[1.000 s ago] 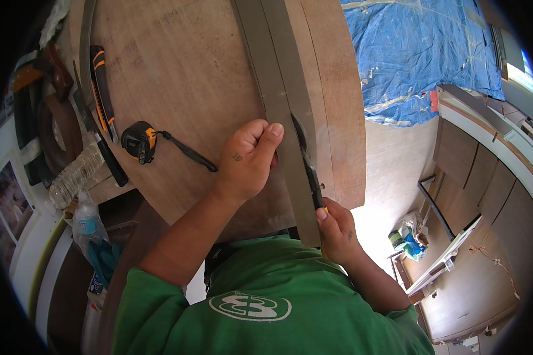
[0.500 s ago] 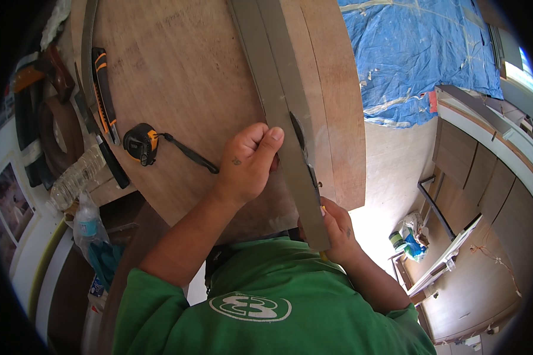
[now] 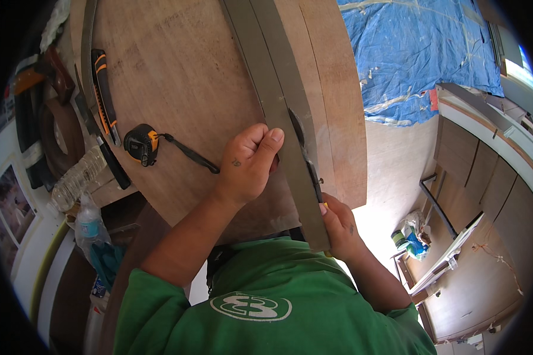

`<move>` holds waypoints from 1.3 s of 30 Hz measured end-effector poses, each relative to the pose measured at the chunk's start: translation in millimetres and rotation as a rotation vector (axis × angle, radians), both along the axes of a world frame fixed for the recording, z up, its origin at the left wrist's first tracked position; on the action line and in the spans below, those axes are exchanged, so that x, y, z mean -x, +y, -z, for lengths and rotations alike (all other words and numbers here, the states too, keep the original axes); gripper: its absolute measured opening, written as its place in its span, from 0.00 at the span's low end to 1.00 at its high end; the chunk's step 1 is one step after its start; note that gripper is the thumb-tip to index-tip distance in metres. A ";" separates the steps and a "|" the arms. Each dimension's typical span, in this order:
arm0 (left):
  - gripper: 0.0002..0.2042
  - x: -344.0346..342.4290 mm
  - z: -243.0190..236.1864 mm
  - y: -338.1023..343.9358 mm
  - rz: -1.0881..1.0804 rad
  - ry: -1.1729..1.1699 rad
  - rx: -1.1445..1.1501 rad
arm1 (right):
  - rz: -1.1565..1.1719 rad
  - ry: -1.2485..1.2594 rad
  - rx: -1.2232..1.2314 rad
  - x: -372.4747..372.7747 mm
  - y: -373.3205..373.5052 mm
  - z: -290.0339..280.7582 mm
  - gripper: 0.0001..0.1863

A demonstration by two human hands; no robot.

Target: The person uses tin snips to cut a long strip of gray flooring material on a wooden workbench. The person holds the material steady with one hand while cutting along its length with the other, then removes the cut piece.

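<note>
Head view: grey strip (image 3: 272, 77) leaning further left; left hand (image 3: 250, 158) clamping it, right hand (image 3: 339, 229) gripping snips (image 3: 300, 131).

A green short-sleeved shirt (image 3: 243, 338) bears a pale oval emblem (image 3: 251, 307) (small dark mark (image 3: 236, 163) on the left hand (image 3: 251, 160)).

Over the bench (image 3: 177, 65), right of its middle, a strip (image 3: 277, 109) is held with its end past the near edge. Shears (image 3: 297, 127) are set along the strip's right side. A knife (image 3: 103, 92) is placed by the bench's left edge, a tape measure (image 3: 140, 144) toward the near left corner. Past the right edge, a tarp (image 3: 420, 59) is spread.
</note>
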State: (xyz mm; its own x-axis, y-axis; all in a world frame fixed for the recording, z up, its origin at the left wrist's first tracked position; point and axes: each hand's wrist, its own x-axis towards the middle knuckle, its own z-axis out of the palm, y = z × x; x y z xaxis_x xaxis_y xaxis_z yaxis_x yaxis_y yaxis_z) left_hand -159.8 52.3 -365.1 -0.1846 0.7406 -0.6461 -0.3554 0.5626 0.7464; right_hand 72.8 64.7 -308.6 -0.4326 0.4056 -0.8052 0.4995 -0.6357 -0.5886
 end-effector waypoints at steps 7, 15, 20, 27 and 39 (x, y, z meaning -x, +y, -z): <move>0.20 0.6 0.2 2.6 0.032 0.044 0.085 | -0.025 -0.052 -0.078 3.1 4.4 -1.9 0.23; 0.07 39.3 -3.3 21.1 0.403 1.134 -0.446 | 0.014 -0.130 -0.019 1.9 14.6 -0.4 0.24; 0.25 50.1 17.8 23.2 0.652 1.215 -0.659 | 0.089 -0.078 0.043 0.7 11.9 3.0 0.26; 0.25 50.6 23.9 20.1 0.630 1.212 -0.671 | 0.061 -0.051 -0.014 -1.6 11.2 12.7 0.28; 0.22 54.5 27.5 19.2 0.625 1.213 -0.709 | 0.030 -0.081 -0.031 5.4 15.4 8.8 0.31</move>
State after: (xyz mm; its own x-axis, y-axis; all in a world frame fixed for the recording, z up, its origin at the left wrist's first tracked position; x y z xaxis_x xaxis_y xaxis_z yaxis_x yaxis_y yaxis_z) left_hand -214.3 71.5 -392.5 0.1251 0.9782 0.1656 0.7949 -0.1987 0.5733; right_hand 67.4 80.1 -317.4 -0.3540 0.4429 -0.8237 0.5272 -0.6330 -0.5669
